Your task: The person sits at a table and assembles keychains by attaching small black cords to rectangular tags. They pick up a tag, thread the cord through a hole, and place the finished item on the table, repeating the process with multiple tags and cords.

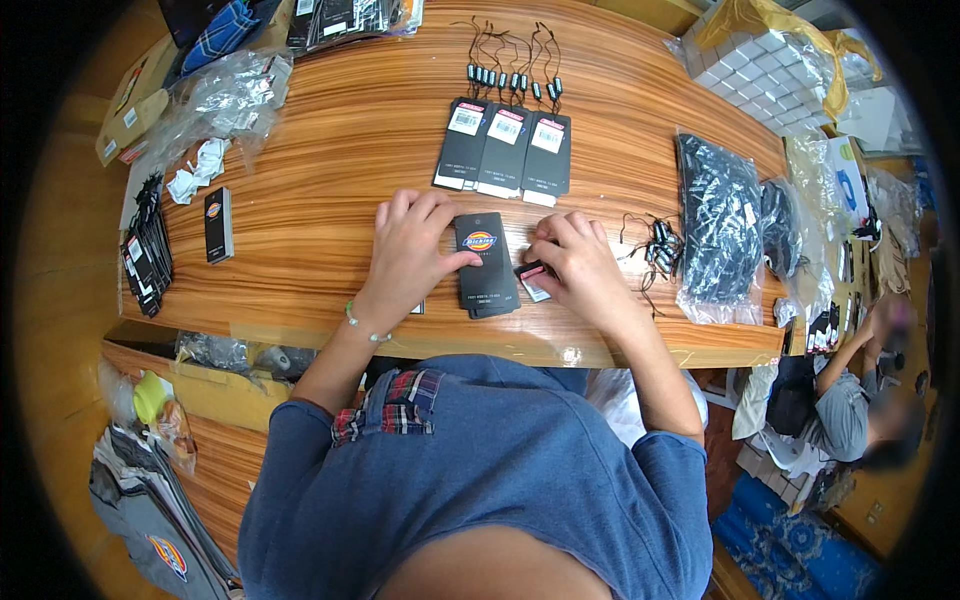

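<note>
A small pile of black hang tags [487, 283] with a coloured oval logo lies in front of me at the table edge. My left hand [412, 248] rests beside it, fingers apart on the wood and thumb on the pile's left side. To the right, my right hand [578, 262] pinches a small white label with a red band [537, 284], low over the table. Part of that label is hidden by the fingers. Farther off, three overlapping groups of black tags [502, 148] carry white barcode stickers, with black strings [513, 82] stretching away from them.
At right, loose black strings [660, 248] lie beside a clear bag of black cords [720, 225]. A thicker tag stack [218, 226] and a fanned pile of tags [148, 250] sit left, near crumpled paper [199, 170]. White boxes [765, 70] stand back right. Another person [850, 410] is at far right.
</note>
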